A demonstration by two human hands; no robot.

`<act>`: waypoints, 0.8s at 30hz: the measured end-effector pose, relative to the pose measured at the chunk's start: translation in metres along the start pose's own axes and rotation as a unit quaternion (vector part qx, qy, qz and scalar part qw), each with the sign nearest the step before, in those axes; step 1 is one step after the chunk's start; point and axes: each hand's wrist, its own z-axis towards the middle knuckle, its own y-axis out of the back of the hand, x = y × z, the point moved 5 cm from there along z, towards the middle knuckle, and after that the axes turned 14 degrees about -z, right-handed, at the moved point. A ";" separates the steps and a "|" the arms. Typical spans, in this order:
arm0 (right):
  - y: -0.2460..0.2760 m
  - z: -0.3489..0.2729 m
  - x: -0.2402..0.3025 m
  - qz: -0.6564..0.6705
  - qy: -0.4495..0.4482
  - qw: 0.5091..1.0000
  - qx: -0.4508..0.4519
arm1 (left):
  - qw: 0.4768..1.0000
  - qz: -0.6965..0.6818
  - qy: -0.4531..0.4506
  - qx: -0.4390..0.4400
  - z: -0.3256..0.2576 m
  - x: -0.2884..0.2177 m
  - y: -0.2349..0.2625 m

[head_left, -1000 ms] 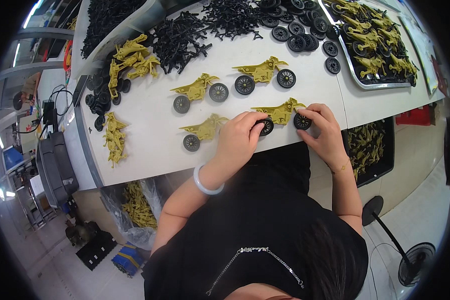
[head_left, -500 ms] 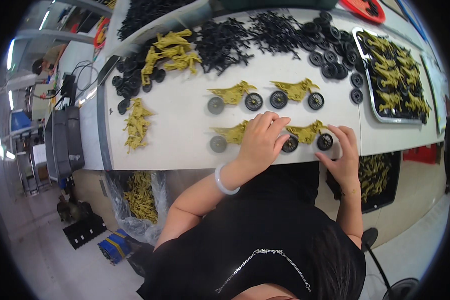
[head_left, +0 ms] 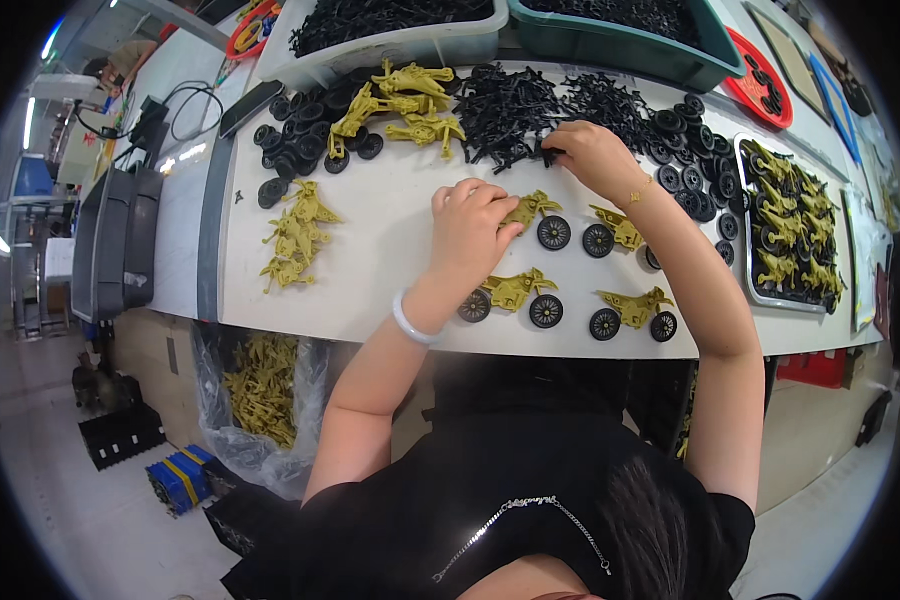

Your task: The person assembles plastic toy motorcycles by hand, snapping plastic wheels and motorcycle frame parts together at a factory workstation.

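Four toy motorcycles with yellow bodies and black spoked wheels lie in two rows on the white table. My left hand (head_left: 475, 225) is closed over the rear of the far-left toy motorcycle (head_left: 538, 205), hiding its rear wheel; the yellow body shows between thumb and fingers. At the near edge of the pile of thin black plastic parts (head_left: 495, 110), my right hand (head_left: 590, 160) pinches a small black part (head_left: 548, 154). My right forearm partly covers the far-right motorcycle (head_left: 615, 230). The near-left motorcycle (head_left: 515, 290) and near-right motorcycle (head_left: 635, 308) lie untouched.
Loose yellow bodies (head_left: 300, 235) and black wheels (head_left: 295, 140) lie at left; more wheels (head_left: 692, 180) at right. A metal tray (head_left: 770, 297) of yellow and black pieces stands far right. A white bin (head_left: 405, 50), green bin (head_left: 620, 45) and red tray (head_left: 782, 110) line the back.
My right hand has left the near-right motorcycle and reached to the black parts pile. My left hand has moved from the near row to the far-left motorcycle. The view has shifted.
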 end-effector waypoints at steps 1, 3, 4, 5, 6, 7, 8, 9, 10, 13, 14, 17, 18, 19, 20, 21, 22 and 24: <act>-0.001 -0.001 -0.001 0.001 -0.007 1.000 0.007 | 1.000 -0.023 -0.006 -0.005 0.000 0.003 0.000; 0.004 -0.004 0.003 0.012 -0.020 1.000 0.004 | 0.998 -0.053 -0.006 -0.014 -0.001 0.007 0.000; 0.007 -0.007 0.006 0.009 -0.017 1.000 0.012 | 0.998 -0.055 -0.008 -0.016 -0.001 0.008 0.001; 0.015 -0.011 0.006 0.035 -0.060 0.997 0.015 | 0.998 -0.058 -0.010 -0.017 0.000 0.007 0.001; 0.018 -0.012 0.005 0.060 -0.101 0.993 0.020 | 0.998 -0.067 -0.003 -0.020 -0.001 0.010 0.001; 0.021 -0.014 0.006 0.056 -0.098 0.993 0.031 | 0.998 -0.066 -0.008 -0.014 -0.001 0.011 0.000; 0.027 -0.016 0.006 0.033 -0.083 0.995 0.035 | 0.998 -0.064 -0.014 -0.010 -0.002 0.011 0.000; 0.030 -0.017 0.007 0.011 -0.068 0.997 0.039 | 0.997 -0.070 -0.009 -0.015 -0.002 0.011 0.000; 0.027 -0.016 0.007 0.008 -0.063 0.997 0.047 | 0.997 -0.077 -0.009 -0.009 -0.003 0.012 0.000; 0.015 -0.015 0.014 -0.028 -0.022 0.997 0.067 | 0.996 -0.088 -0.012 -0.006 -0.003 0.011 0.001; 0.013 -0.014 0.016 -0.030 -0.017 0.997 0.072 | 0.996 -0.087 -0.017 -0.005 -0.003 0.012 0.001; 0.011 -0.009 0.014 0.055 -0.050 0.996 0.050 | 0.994 -0.106 -0.015 -0.001 -0.005 0.016 -0.002; 0.012 -0.008 0.014 0.053 -0.046 0.996 0.054 | 0.994 -0.109 -0.012 -0.005 -0.005 0.016 -0.002; 0.014 -0.008 0.013 0.093 -0.078 0.990 0.067 | 0.994 -0.104 -0.013 -0.007 -0.005 0.015 -0.003; 0.013 -0.006 0.012 0.133 -0.110 0.982 0.080 | 0.995 -0.098 -0.013 -0.008 -0.004 0.014 -0.002; 0.013 -0.004 0.014 0.132 -0.107 0.982 0.084 | 0.995 -0.100 -0.009 -0.010 -0.004 0.015 -0.001; 0.011 -0.001 0.016 0.133 -0.107 0.981 0.097 | 0.995 -0.102 -0.008 -0.013 -0.004 0.015 0.000; 0.007 0.000 0.019 0.131 -0.109 0.979 0.112 | 0.994 -0.107 -0.007 -0.015 -0.005 0.016 -0.001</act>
